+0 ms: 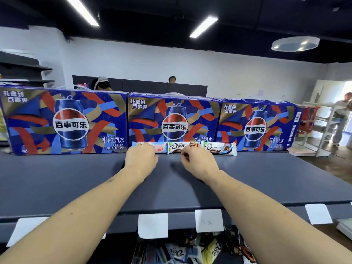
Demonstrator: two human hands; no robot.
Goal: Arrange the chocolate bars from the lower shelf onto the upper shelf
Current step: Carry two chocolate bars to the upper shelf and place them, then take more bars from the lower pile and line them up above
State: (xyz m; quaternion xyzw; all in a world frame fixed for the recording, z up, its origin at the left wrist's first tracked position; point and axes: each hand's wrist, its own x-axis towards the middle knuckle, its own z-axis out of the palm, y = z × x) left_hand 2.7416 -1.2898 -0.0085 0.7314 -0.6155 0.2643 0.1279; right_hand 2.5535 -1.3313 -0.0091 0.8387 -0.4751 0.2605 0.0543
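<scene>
Dark slate upper shelf [247,178], carrying three chocolate bars in a row at twelve o'clock, stood on edge against the cola cartons [173,121], presumably so the cartons prop them upright with labels facing out. Pink strawberry bar [159,147] at eleven o'clock, under the left hand [141,159], fingers curled over its near end; pinching or merely nudging, cannot tell. Brown Dove bar [176,147] dead centre, right hand [198,161] at one o'clock with fingers bent at its lower edge, likely squaring it against its neighbour; grip unclear. White Dove bar [222,148] further right, untouched. More loose bars [209,248] heaped on the lower shelf at six o'clock, waiting to go up. Paper price tags [153,225] along the shelf lip.
</scene>
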